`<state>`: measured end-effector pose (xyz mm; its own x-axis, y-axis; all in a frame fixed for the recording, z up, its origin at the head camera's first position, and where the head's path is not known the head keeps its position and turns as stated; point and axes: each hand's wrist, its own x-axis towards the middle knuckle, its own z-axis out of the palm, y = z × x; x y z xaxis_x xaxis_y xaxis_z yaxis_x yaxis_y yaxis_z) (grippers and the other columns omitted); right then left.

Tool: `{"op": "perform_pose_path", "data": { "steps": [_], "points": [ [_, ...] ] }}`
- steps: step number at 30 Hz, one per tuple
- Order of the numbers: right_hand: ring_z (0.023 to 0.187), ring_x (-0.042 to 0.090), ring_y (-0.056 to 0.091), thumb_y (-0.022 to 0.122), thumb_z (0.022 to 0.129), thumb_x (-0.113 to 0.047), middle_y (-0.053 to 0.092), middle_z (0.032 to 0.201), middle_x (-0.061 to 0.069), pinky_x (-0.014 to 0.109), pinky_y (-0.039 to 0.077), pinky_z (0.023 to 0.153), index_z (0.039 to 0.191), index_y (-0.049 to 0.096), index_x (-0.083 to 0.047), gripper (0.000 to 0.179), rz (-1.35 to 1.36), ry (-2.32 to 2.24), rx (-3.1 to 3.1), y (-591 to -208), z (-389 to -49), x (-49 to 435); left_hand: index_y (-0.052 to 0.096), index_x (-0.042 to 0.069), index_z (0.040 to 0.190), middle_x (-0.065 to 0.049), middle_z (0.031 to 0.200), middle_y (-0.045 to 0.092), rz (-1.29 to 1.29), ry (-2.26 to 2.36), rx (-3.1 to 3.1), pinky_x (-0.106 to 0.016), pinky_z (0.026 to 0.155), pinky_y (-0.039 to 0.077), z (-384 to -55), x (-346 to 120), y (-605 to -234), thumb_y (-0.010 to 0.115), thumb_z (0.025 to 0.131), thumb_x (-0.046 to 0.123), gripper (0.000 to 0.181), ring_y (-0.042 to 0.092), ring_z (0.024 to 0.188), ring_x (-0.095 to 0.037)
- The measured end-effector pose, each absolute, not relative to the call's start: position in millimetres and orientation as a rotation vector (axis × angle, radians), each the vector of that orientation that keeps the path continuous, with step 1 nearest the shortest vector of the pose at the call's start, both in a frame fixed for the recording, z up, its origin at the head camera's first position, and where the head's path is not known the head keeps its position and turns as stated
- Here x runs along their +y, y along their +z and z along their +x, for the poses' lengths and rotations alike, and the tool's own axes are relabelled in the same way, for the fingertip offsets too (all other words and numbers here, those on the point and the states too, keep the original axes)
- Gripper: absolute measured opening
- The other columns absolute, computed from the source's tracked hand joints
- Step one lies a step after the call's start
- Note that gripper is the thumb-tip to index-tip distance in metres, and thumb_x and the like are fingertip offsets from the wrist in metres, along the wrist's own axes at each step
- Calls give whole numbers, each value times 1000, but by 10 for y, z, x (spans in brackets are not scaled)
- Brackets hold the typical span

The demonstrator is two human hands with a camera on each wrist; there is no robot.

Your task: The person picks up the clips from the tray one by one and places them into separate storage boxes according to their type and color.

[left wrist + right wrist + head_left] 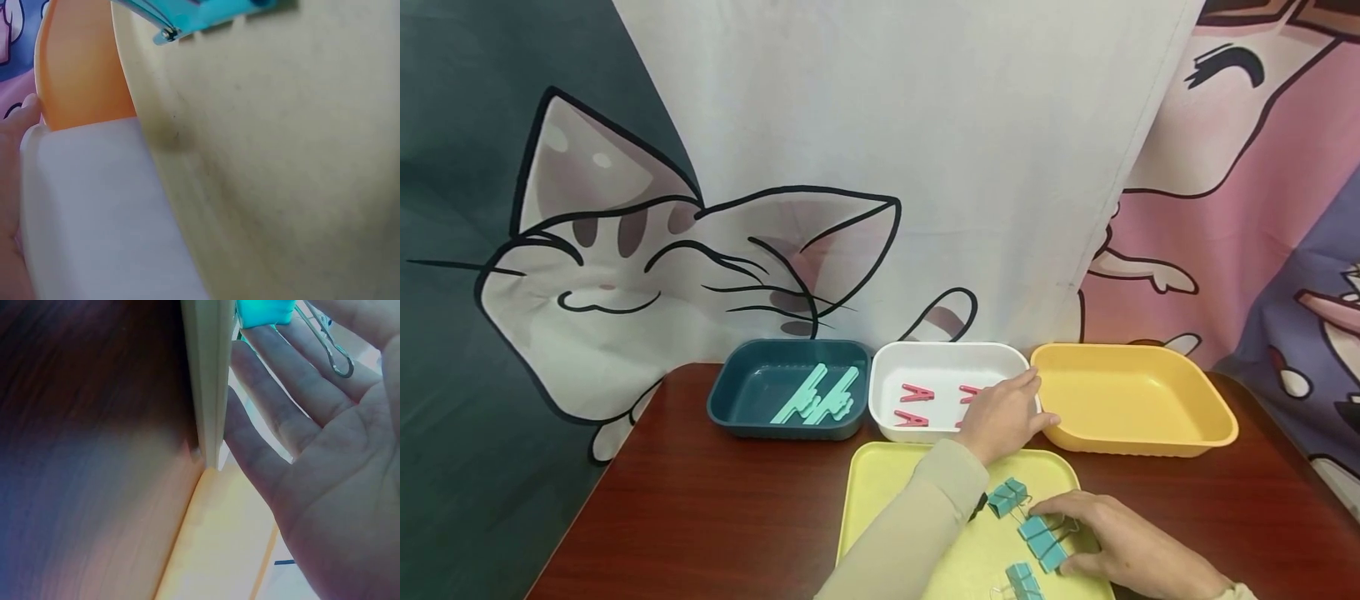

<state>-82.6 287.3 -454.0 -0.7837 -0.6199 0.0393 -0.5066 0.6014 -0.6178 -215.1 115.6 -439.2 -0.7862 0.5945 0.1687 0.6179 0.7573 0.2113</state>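
On the yellow tray [880,492] lie several teal binder clips. My right hand [1123,542] spans two of these binder clips [1042,543] that sit side by side, with a fingertip at one end and the thumb at the other. In the right wrist view, a teal clip with its wire handle [265,312] appears by the fingertips. Another binder clip [1007,497] is just left of that hand, and one more [1024,581] is nearer me. My left hand [1003,417], fingers extended, reaches over the right end of the white bin [951,357], nothing visible in its grasp.
Pink clothespins [912,418] lie in the white bin, partly covered by my left hand. A dark teal bin [737,417] with mint-green clips [805,396] stands to its left, a yellow bin [1135,437] to its right. A printed curtain [985,167] hangs behind the brown table [700,517].
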Motion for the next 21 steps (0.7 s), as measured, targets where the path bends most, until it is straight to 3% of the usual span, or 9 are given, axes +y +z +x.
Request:
{"op": "perform_pose_path", "data": {
  "steps": [10,21],
  "points": [
    [107,3,61,76,91,-43,64,123,-15,26,54,86,131,66,-18,48,-878,-875,2662,-4476,-831,2880,53,16,151,7,158,44,-1000,-376,-2842,-20,110,38,-2157,1153,-4390,54,100,61,69,48,138,-6],
    [104,3,60,76,86,-54,65,121,-12,27,55,85,130,64,-17,59,-742,-788,2730,-4392,-843,2910,54,16,151,7,158,44,-1005,-365,-2831,-20,109,39,-2166,1149,-4400,54,99,62,69,49,137,-7]
  ]
}}
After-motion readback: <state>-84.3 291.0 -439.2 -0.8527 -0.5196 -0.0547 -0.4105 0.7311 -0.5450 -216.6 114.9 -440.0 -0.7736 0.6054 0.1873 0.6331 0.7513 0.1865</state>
